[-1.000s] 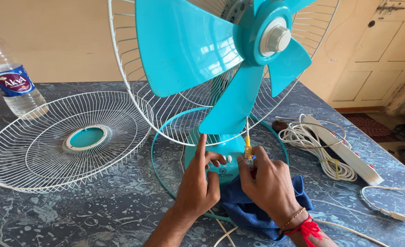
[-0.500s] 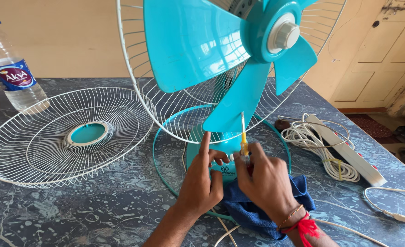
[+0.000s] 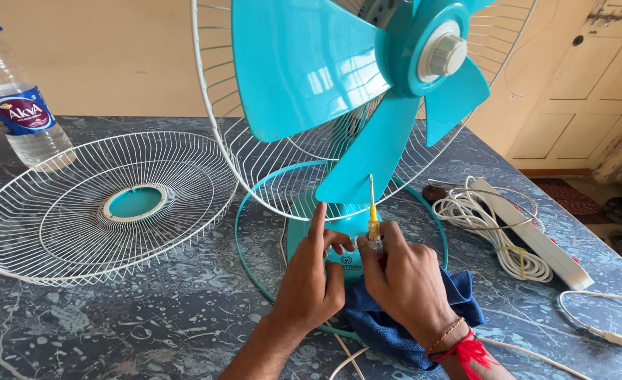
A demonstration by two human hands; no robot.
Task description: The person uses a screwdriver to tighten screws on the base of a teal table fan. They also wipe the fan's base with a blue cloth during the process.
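Blade (image 3: 377, 151) and rear grille (image 3: 254, 162) overhang both hands.

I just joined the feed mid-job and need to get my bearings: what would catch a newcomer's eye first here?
The big turquoise fan blades fill the top centre, standing in the white rear guard with no front cover. That detached front grille lies flat on the marble table to the left. Low in the centre, the left hand and right hand meet at the fan's base, the right holding a yellow-handled screwdriver upright.
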